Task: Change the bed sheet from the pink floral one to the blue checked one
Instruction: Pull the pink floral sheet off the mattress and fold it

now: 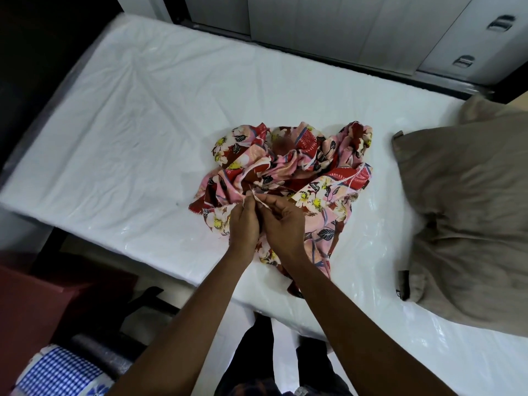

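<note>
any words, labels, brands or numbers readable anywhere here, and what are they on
No text here can be read.
The dark tag at the edge of the tan pillow: a pale mark at its lower end, too small and blurred to read.
The pink floral sheet: flowers and leaves only, no letters.
The blue checked sheet: checks and a flower print, no words.

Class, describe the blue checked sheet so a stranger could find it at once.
Start at the white plastic-covered mattress, then look down past its near left edge. The blue checked sheet lies there, its gingham squares unlike the crumpled pink floral sheet.
</note>
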`<state>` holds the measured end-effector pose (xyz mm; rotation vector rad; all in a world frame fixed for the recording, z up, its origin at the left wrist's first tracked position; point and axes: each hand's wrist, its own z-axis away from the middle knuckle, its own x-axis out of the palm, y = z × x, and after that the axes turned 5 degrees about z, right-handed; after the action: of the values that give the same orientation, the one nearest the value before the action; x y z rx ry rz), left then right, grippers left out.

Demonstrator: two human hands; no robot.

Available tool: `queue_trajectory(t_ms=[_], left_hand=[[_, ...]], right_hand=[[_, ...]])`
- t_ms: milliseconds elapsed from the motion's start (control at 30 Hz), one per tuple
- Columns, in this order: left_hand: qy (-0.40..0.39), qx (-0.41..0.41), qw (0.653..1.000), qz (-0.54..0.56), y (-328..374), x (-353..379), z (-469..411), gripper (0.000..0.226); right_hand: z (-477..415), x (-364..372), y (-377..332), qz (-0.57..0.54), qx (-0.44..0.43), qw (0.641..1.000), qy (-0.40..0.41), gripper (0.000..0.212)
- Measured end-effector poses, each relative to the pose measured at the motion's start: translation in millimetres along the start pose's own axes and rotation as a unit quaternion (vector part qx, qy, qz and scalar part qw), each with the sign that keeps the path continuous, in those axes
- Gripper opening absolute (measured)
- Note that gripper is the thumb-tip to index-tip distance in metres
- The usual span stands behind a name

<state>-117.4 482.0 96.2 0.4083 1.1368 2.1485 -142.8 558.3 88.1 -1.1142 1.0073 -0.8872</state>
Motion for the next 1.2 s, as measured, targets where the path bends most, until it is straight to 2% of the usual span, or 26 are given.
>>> queue_trajectory(t_ms=[167,300,400,500,533,667,767,867,967,1033,1100,1200], left_hand=[[-0.062,-0.013,0.998,0.001,8,-5,-2,0.041],[-0.045,-0.006,0.997,-0.056,10,-12,-10,0.041],[-0.057,0.017,0.994,-0.087,18,-10,-8,0.029],[-0.054,0.051,0.991,-0.112,34,-4,-1,0.020],[-0.048,0.065,0.990,-0.119,39,-5,0,0.021],[-0.038,0.073,0.996,-0.046,64,-16,3,0.037],[-0.037,0.049,0.991,0.121,94,-21,8,0.027],[-0.026,0.028,0.970,0.240,132,-33,7,0.035],[-0.037,0.030,0.951,0.305,159,-51,14,0.044],[-0.041,0.054,0.939,0.338,177,-61,26,0.061],[-0.022,0.085,0.921,0.381,195,-70,38,0.057],[0.012,0.146,0.904,0.401,226,-87,56,0.050]], right_hand=[[-4,-4,1,0.121,-0.127,0.984,-0.040,0.034],[-4,-12,5,0.138,-0.135,0.979,-0.067,0.043],[-5,-17,4,0.205,-0.170,0.963,-0.032,0.042],[-5,-23,-4,0.279,-0.249,0.927,-0.004,0.037],[-5,-27,-7,0.303,-0.251,0.919,0.007,0.036],[-14,-59,-7,0.407,-0.178,0.892,0.087,0.033],[-26,-97,3,0.473,-0.069,0.871,0.117,0.021],[-30,-138,19,0.493,0.017,0.859,0.138,0.020],[-20,-184,38,0.486,0.087,0.857,0.145,0.015],[-8,-209,47,0.466,0.131,0.860,0.159,0.016],[12,-232,58,0.442,0.177,0.863,0.166,0.028],[44,-262,86,0.405,0.262,0.857,0.181,0.029]])
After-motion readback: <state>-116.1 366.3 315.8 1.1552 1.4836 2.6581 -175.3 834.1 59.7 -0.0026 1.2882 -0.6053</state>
